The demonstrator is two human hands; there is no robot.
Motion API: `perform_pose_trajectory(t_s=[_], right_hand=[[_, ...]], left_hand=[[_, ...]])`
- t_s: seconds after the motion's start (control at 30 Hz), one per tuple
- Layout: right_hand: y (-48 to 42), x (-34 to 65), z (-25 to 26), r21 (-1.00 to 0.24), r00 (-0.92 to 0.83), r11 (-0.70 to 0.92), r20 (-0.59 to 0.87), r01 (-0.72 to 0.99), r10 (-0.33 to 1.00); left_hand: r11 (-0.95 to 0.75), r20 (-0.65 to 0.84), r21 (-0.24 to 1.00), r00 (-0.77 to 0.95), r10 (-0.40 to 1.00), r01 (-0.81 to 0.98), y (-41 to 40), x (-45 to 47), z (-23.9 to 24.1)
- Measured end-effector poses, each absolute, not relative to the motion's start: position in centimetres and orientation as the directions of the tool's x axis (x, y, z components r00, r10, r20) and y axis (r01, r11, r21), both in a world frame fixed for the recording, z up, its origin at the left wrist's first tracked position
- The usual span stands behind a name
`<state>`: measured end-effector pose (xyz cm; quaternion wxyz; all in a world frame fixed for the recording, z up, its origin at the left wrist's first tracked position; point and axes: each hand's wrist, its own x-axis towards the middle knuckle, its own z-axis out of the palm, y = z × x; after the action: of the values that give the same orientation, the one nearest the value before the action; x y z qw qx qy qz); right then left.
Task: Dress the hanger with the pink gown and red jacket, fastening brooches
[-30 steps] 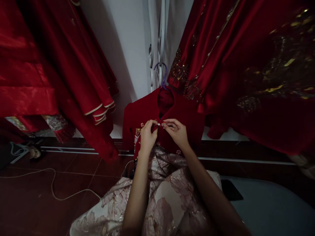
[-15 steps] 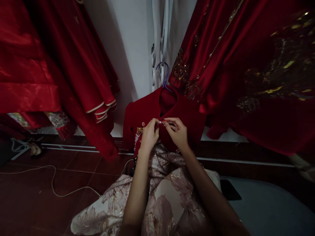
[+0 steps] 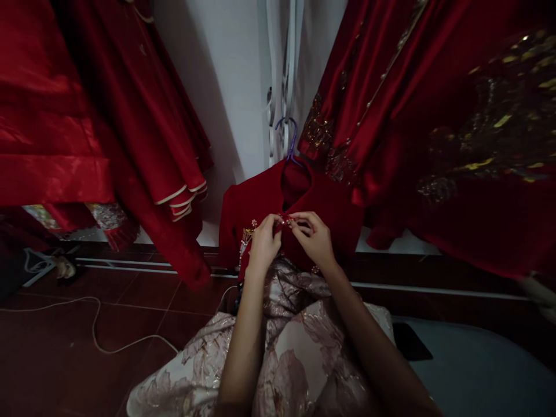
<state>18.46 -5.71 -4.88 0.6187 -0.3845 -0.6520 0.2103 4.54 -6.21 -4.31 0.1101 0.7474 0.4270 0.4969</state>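
A red jacket (image 3: 334,202) with an open V neck hangs on a purple hanger (image 3: 292,139). At its front, just below the neck opening, my left hand (image 3: 266,242) and my right hand (image 3: 316,238) meet with bent fingers. Each pinches one side of the jacket's front edge. Between the fingertips shows a small pearl-like button (image 3: 284,222), partly covered by them. Beaded gold trim (image 3: 247,234) decorates the jacket beside my left hand. Below the jacket's front spreads a pale cloth with a mauve floral pattern (image 3: 299,347), under my forearms.
Red garments (image 3: 174,145) hang at the left, and more red garments with gold sequins (image 3: 495,133) hang at the right. A pale cable (image 3: 98,336) runs over the tiled floor. White rack bars (image 3: 434,291) lie low behind. A grey-blue board-like surface (image 3: 473,359) carries a dark flat object (image 3: 412,341).
The view has shifted slightly, so the scene sits a little lower. My hands stay at the same spot on the jacket, and the fingertips have closed in more around the pearl-like button.
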Motion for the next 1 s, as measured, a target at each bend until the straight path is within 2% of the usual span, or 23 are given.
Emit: perform_pose_trajectory(t_s=[0.37, 0.7, 1.0], right_hand=[[-6.6, 18.4, -3.8, -0.666, 0.034, 0.666, 0.715, 0.336, 0.698], [-6.2, 19.0, -4.1, -0.665, 0.038, 0.678, 0.722, 0.313, 0.691], [-5.7, 18.8, -4.5, -0.674, 0.011, 0.689, 0.717, 0.268, 0.697]], left_hand=[[-0.616, 0.673, 0.562, 0.128, 0.728, 0.552, -7.0, 4.7, -3.8], [-0.562, 0.650, 0.441, 0.182, 0.738, 0.700, -7.7, 5.4, -3.0], [-0.565, 0.664, 0.389, 0.204, 0.719, 0.727, -7.3, 5.2, -3.0]])
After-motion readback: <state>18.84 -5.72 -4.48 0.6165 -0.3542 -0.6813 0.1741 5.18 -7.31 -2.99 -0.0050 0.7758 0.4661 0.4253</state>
